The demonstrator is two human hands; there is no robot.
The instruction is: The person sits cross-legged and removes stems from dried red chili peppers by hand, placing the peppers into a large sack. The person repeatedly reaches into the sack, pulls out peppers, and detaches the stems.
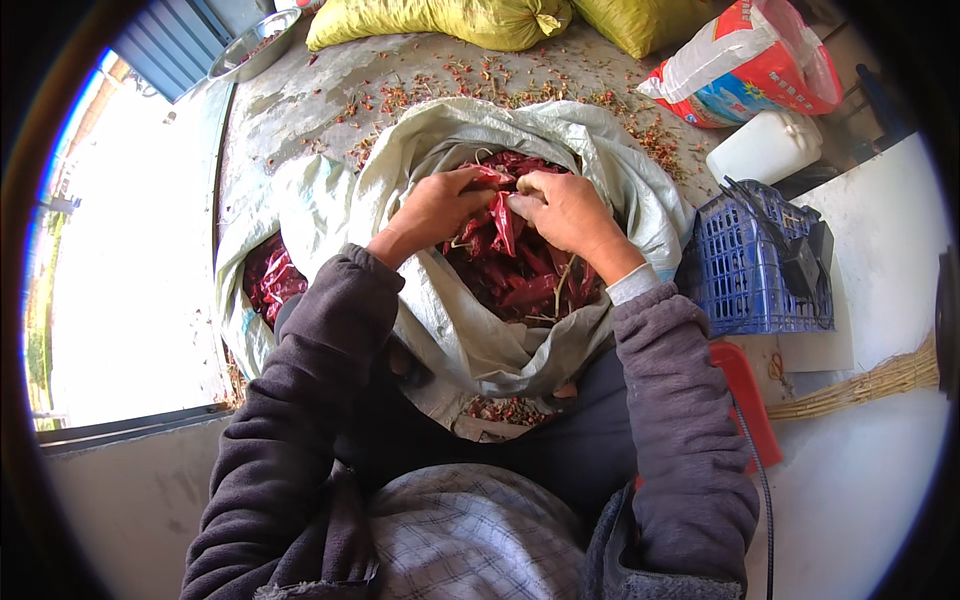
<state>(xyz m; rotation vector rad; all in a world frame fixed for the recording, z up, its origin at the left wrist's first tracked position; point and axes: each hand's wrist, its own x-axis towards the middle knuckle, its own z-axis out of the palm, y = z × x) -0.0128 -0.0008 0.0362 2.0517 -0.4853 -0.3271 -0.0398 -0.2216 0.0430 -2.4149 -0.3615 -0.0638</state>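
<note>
A white woven sack [450,322] with its rim rolled down stands before me, filled with dried red chili peppers [529,292]. Over its mouth, my left hand [439,206] grips a few peppers between thumb and fingers. One dried red chili pepper [506,225] hangs point down between my hands. My right hand [570,214] pinches at its upper end, thumb and forefinger close together; the exact contact is partly hidden. To the left, a second white woven sack [311,195] also holds dried red peppers [274,277].
Pepper stems and scraps [450,82] litter the concrete floor behind the sack. Yellow woven sacks [435,22], a metal basin [255,49] and a red-and-white printed bag [750,67] lie farther back. A white plastic jug [765,146], blue plastic crate [750,262] and straw broom [862,386] are at right.
</note>
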